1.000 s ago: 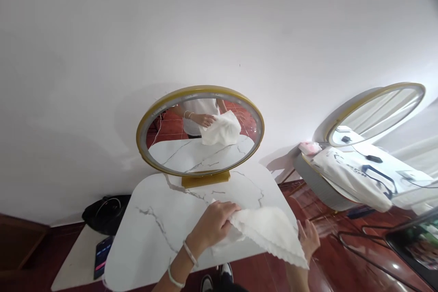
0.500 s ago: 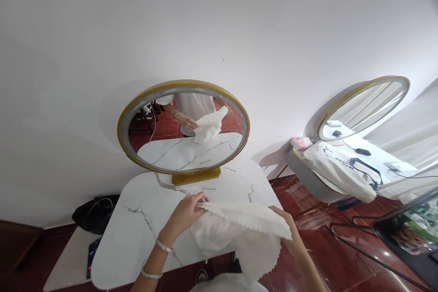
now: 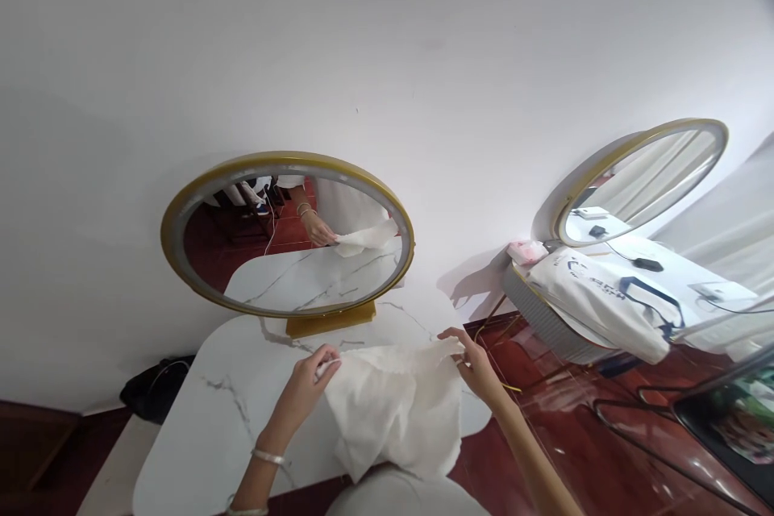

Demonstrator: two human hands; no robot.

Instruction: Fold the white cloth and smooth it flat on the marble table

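A thin white cloth (image 3: 399,403) hangs spread between my two hands, above the near side of the marbled white table (image 3: 223,411). My left hand (image 3: 311,379) pinches its upper left corner, fingers closed. At the upper right corner, my right hand (image 3: 475,367) grips the edge between thumb and fingers. The cloth is creased, and its lower edge falls in front of my light-coloured top. Just beyond the hands stands a round gold-rimmed mirror (image 3: 290,238) on a gold base (image 3: 331,320), reflecting one hand and the cloth.
On the right, a second table holds a white printed bag (image 3: 598,298), a pink-and-white packet (image 3: 526,251) and a black adapter (image 3: 647,264) below another oval mirror (image 3: 647,181). A black bag (image 3: 157,389) lies left of my table. A dark-framed chair (image 3: 726,411) stands at lower right.
The cloth has gone from folded and tilted to spread out, hanging between both hands. My right hand has moved up and left to the cloth's upper corner. The view has shifted slightly.
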